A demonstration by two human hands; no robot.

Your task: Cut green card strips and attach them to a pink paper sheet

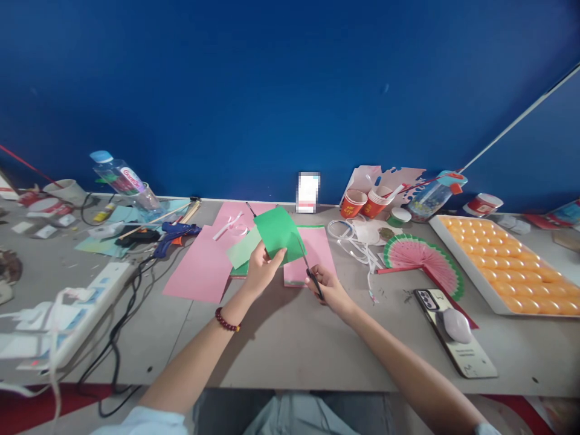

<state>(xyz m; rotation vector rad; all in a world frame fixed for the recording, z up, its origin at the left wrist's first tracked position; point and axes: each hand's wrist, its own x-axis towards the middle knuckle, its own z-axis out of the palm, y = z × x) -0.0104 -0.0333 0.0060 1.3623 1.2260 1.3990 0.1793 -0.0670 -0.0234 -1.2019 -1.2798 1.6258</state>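
My left hand (264, 269) pinches a green sheet of paper (277, 232) by its lower edge, thumb on top, above the table. In my right hand (330, 286) is a pair of scissors (315, 283) with dark handles. Their blades reach up to the right edge of the green paper. Behind my left hand lies a pale green piece of paper (242, 246). Pink sheets (197, 266) lie flat on the table to the left, and a pink sheet with green edges (312, 254) lies under the blades.
To the left are a blue glue gun (174, 237), a power strip (90, 314), black cables and a tilted plastic bottle (129, 181). On the right sit red paper cups (353, 204), a watermelon-patterned paper fan (423, 260), a phone (457, 335) and a tray of orange balls (507, 266).
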